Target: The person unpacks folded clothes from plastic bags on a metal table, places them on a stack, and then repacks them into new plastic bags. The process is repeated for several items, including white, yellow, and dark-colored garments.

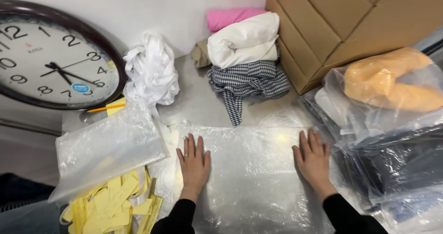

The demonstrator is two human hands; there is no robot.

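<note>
In the head view a clear bag lies flat on the metal table, its long axis running from the person toward the wall, the far edge square to the wall and the near end running out of the bottom of the picture. The left hand rests palm down on the bag's left part, fingers straight, close together and pointing at the wall, holding nothing. The right hand lies flat on the bag's right edge, fingers slightly spread, also gripping nothing. Left of the bag a second clear bag lies tilted over a heap of yellow slips. Beyond that, a round wall clock leans against the white wall. Behind the bag sit a crumpled white cloth and a pile of folded clothes, checked at the bottom, white above, pink at the back. Right of the pile stands a cardboard box. Right of the bag lie bagged dark garments, with an orange cushion in plastic above them.
</note>
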